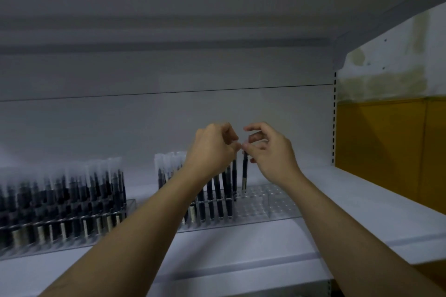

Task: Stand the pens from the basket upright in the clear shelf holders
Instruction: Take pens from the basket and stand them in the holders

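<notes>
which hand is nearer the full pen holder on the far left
Left. The left hand is up and right of the full holder; the right hand is farther right, pinching a pen.

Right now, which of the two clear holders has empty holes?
The holder on the right: its right end shows bare holes beside its pens. The left holder looks packed along its visible length.

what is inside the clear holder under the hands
Dark pens stand upright in the left part of the clear holder; its right part shows only empty holes. The right hand pinches one pen, tip at the holes. The left forearm covers some rows.
</notes>
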Action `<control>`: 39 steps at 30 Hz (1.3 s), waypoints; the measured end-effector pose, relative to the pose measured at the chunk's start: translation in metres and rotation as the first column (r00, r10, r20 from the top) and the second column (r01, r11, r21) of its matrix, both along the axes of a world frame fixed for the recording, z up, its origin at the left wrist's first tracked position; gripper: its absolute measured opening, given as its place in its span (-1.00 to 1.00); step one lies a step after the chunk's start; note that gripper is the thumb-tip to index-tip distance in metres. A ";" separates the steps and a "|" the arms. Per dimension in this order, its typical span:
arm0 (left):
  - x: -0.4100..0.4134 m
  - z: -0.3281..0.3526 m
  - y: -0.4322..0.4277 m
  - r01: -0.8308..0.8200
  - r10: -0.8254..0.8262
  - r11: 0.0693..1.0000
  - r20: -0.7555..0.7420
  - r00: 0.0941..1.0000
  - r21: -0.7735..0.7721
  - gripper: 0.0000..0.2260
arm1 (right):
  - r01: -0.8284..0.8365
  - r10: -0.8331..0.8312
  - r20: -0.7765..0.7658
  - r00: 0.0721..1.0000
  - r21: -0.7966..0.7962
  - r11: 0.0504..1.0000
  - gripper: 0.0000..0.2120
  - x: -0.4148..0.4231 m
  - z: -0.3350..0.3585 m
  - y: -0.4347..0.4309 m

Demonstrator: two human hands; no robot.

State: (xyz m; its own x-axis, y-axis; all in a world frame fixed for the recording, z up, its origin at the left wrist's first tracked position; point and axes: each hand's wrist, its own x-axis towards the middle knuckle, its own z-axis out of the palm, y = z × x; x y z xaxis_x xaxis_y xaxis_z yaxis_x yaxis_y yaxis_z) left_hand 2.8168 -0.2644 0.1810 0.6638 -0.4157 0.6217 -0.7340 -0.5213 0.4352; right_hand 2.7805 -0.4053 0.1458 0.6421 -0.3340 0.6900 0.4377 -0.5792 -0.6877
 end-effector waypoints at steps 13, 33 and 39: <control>0.002 0.000 0.004 -0.072 0.074 0.981 -0.003 0.997 0.179 -0.83 | 0.055 -0.104 -0.166 0.981 -0.276 0.959 -0.77 -0.015 -0.006 0.001; -0.092 -0.030 0.091 -0.180 0.110 0.955 0.281 0.953 0.235 -0.65 | 0.105 -0.221 -0.159 0.962 -0.532 0.840 -0.52 -0.101 -0.009 0.069; -0.132 -0.091 0.131 -0.252 0.171 0.936 0.310 0.935 0.246 -0.61 | 0.003 -0.145 -0.217 0.965 -0.547 0.837 -0.50 -0.134 -0.046 0.107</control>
